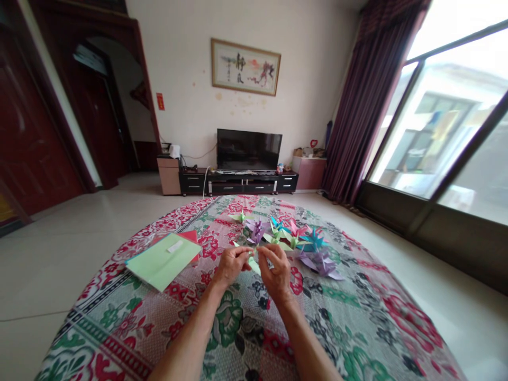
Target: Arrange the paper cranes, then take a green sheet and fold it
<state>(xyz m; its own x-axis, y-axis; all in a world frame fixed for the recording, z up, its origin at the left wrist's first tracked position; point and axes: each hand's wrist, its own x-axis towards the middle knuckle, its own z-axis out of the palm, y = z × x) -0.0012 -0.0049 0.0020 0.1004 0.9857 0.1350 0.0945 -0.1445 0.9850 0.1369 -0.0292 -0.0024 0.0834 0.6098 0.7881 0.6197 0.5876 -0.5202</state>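
Observation:
My left hand [231, 265] and my right hand [277, 271] meet over a floral cloth [246, 323], both pinched on one small light green folded paper piece [253, 261] held between their fingertips. Just beyond my hands lies a cluster of finished folded paper cranes [296, 241] in purple, green, pink and teal. One light green crane [240, 216] sits apart, farther back. To the left lies a stack of paper sheets [163, 260], green on top with red showing beneath.
The patterned cloth covers a round table that fills the lower view. Tiled floor [71, 233] surrounds it. A television [248, 150] on a low dark cabinet stands against the far wall. Large windows with dark curtains [357, 106] are on the right.

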